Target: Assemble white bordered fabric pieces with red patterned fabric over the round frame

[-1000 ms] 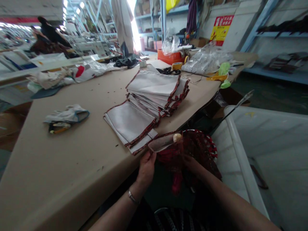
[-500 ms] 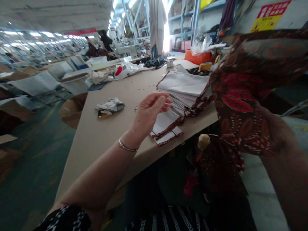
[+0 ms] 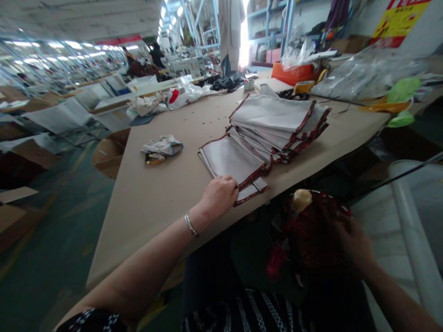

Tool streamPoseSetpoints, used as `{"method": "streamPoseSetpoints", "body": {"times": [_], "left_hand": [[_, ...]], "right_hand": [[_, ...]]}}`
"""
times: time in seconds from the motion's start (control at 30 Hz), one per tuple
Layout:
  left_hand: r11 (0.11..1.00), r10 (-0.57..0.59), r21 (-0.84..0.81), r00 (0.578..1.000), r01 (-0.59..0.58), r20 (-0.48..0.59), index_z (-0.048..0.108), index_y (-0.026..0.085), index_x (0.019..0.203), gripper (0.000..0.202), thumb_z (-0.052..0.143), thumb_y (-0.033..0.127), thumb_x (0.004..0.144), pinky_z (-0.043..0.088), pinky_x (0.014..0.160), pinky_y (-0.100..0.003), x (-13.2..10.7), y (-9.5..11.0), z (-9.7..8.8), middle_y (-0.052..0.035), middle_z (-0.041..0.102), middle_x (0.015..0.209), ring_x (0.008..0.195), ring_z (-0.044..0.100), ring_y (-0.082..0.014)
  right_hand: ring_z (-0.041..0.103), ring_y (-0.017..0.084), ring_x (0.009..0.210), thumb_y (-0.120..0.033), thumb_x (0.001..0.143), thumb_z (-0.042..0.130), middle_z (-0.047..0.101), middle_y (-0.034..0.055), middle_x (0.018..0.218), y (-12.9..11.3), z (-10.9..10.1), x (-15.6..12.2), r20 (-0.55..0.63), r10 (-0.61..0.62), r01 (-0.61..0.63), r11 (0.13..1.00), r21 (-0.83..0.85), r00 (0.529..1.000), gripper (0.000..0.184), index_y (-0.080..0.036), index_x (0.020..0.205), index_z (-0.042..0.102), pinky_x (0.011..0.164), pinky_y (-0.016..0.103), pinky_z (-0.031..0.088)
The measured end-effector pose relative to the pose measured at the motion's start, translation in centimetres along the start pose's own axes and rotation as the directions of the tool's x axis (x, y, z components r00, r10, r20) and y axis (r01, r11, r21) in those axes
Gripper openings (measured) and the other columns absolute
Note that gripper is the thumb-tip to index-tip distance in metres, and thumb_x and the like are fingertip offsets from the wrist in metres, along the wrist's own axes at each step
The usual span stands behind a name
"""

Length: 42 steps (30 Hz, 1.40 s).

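My left hand (image 3: 218, 198) rests at the near edge of the lower stack of white cloth pieces (image 3: 230, 161), its fingers against the red-brown trim. A taller stack of the same trimmed pieces (image 3: 270, 115) lies just behind, overlapping it on the tan table (image 3: 166, 198). Below the table edge, my right hand (image 3: 353, 244) is shut on a dark red patterned fabric (image 3: 311, 235), bunched over my lap. A cream round knob (image 3: 301, 199) pokes up from the fabric, and its stem is hidden.
A crumpled white cloth with blue trim (image 3: 162, 146) lies left of the stacks. An orange tray (image 3: 292, 74), tape and plastic bags (image 3: 367, 74) stand at the far end. A white bin rim (image 3: 411, 216) runs along my right. Distant people work in a large hall.
My left hand has come down from above the stacks to the lower stack's edge. The patterned fabric has dropped from high at the right to my lap.
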<state>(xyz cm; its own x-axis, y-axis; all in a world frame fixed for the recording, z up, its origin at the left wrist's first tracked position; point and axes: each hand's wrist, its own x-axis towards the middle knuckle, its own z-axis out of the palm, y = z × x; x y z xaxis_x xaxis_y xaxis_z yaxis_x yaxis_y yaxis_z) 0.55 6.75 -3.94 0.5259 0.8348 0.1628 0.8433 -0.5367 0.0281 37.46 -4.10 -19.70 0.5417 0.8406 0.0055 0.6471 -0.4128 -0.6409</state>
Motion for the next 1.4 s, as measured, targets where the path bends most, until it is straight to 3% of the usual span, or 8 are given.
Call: {"method": "streamPoseSetpoints", "body": {"times": [0.1, 0.2, 0.37, 0.5, 0.67, 1.0, 1.2, 1.4], "left_hand": [[0.999, 0.006, 0.049, 0.998, -0.009, 0.059, 0.067, 0.013, 0.079, 0.026, 0.044, 0.019, 0.089, 0.05, 0.081, -0.032, 0.4, -0.1, -0.3, -0.0098, 0.066, 0.086, 0.083, 0.063, -0.0203], [0.996, 0.033, 0.072, 0.99, -0.043, 0.138, 0.067, 0.011, 0.081, 0.03, 0.04, 0.018, 0.091, 0.05, 0.079, -0.031, 0.6, -0.3, -0.8, -0.0113, 0.065, 0.086, 0.082, 0.063, -0.0203], [0.994, 0.075, 0.064, 0.986, -0.085, 0.151, 0.066, 0.012, 0.083, 0.025, 0.045, 0.024, 0.09, 0.049, 0.08, -0.03, 0.3, -0.4, -1.2, -0.0107, 0.064, 0.088, 0.083, 0.062, -0.0199], [0.992, 0.076, 0.089, 0.982, -0.093, 0.174, 0.066, 0.011, 0.084, 0.025, 0.042, 0.016, 0.089, 0.05, 0.074, -0.03, 0.3, -0.5, -1.2, -0.0107, 0.064, 0.085, 0.076, 0.062, -0.0191], [0.996, 0.08, 0.01, 0.979, -0.084, 0.186, 0.069, 0.012, 0.083, 0.028, 0.042, 0.015, 0.088, 0.049, 0.071, -0.028, 0.8, -1.2, -1.4, -0.0104, 0.065, 0.085, 0.075, 0.062, -0.0184], [0.891, -0.159, -0.408, 0.978, 0.2, 0.133, 0.074, 0.016, 0.074, 0.024, 0.05, 0.013, 0.071, 0.043, 0.059, -0.021, 2.0, -2.5, -0.7, -0.0031, 0.069, 0.067, 0.062, 0.059, -0.0128], [0.817, -0.265, -0.477, 0.946, 0.322, 0.186, 0.075, 0.014, 0.071, 0.028, 0.048, 0.01, 0.064, 0.039, 0.051, -0.021, 2.1, -2.1, -1.1, -0.0017, 0.065, 0.056, 0.054, 0.055, -0.0119], [0.778, -0.321, -0.582, 0.946, 0.236, -0.046, 0.07, 0.013, 0.063, 0.022, 0.049, 0.008, 0.061, 0.041, 0.056, -0.021, -0.4, -1.6, -2.9, -0.0018, 0.064, 0.063, 0.058, 0.054, -0.0114]], "right_hand": [[0.064, 0.028, 0.097, -0.05, 0.079, 0.049, 0.067, 0.0131, 0.11, -3.3, -1.9, -1.1, -0.042, -0.054, 0.061, 0.98, 0.192, 0.998, 0.049, -0.017, 0.113, 0.061, 0.088, 0.044, 0.05], [0.065, 0.024, 0.095, -0.047, 0.084, 0.05, 0.069, 0.0073, 0.102, -7.7, -4.2, -3.3, -0.099, -0.277, 0.293, 0.92, 0.26, 0.956, 0.035, -0.022, 0.104, 0.064, 0.088, 0.039, 0.051], [0.067, 0.014, 0.085, -0.026, 0.089, 0.051, 0.07, 0.0001, 0.091, -13.7, -5.2, -7.7, -0.012, -0.71, 0.673, 0.663, 0.328, 0.704, 0.018, -0.028, 0.105, 0.06, 0.077, 0.022, 0.053], [0.067, 0.01, 0.079, -0.018, 0.088, 0.053, 0.069, -0.0011, 0.087, -15.6, -3.3, -9.8, 0.091, -0.827, 0.716, 0.531, 0.453, 0.555, 0.019, -0.026, 0.104, 0.059, 0.073, 0.017, 0.053], [0.066, 0.011, 0.076, -0.018, 0.088, 0.05, 0.069, 0.0009, 0.084, -15.0, -1.1, -11.2, 0.234, -0.802, 0.638, 0.584, 0.503, 0.55, 0.016, -0.023, 0.1, 0.061, 0.069, 0.019, 0.053], [0.065, 0.014, 0.077, -0.027, 0.093, 0.045, 0.067, 0.0022, 0.084, -13.8, 0.7, -12.1, 0.47, -0.7, 0.477, 0.712, 0.516, 0.537, 0.019, -0.022, 0.097, 0.062, 0.069, 0.024, 0.051], [0.062, 0.012, 0.071, -0.023, 0.091, 0.049, 0.066, 0.0008, 0.079, -16.5, 1.0, -11.0, 0.433, -0.767, 0.567, 0.641, 0.517, 0.473, 0.015, -0.021, 0.092, 0.063, 0.066, 0.022, 0.049], [0.059, 0.015, 0.084, -0.021, 0.093, 0.047, 0.065, 0.0035, 0.087, -22.6, -0.7, -8.4, 0.223, -0.864, 0.727, 0.501, 0.469, 0.452, 0.016, -0.02, 0.091, 0.063, 0.077, 0.026, 0.047]]}}
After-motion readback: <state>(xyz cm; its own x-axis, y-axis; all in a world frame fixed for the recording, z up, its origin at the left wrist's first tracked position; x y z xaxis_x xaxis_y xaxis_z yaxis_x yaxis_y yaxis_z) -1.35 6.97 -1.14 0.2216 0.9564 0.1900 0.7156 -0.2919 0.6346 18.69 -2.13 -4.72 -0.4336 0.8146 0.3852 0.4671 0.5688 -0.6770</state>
